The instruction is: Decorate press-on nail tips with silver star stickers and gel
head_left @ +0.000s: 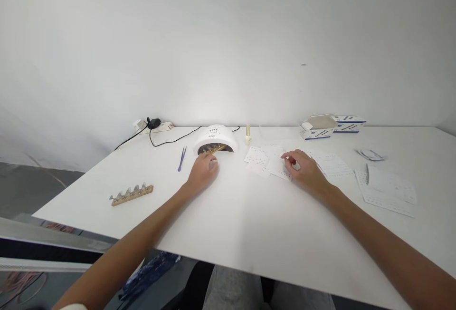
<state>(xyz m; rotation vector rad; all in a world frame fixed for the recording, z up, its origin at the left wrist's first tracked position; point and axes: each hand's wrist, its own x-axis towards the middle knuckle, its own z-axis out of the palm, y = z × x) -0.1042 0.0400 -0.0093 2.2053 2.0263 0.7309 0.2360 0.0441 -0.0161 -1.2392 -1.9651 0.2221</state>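
Note:
My left hand point(203, 169) is at the mouth of a white nail lamp point(214, 132), its fingers closed round the near end of a wooden nail-tip stand point(218, 149). The stand lies slanted in the lamp's opening; its near end is hidden by my fingers. A small greyish, clear patch shows by the thumb, too blurred to name. My right hand point(301, 167) is over the edge of several overlapping nail sticker sheets point(259, 157). Its fingers are curled in a loose pinch, and whatever may be between them cannot be made out.
A second nail-tip stand point(132, 196) and purple tweezers point(182, 159) lie to the left. A polish bottle point(248, 135) stands right of the lamp. More sheets point(386, 188) and small boxes point(317, 127) are on the right. A black cable point(174, 139) runs along the back.

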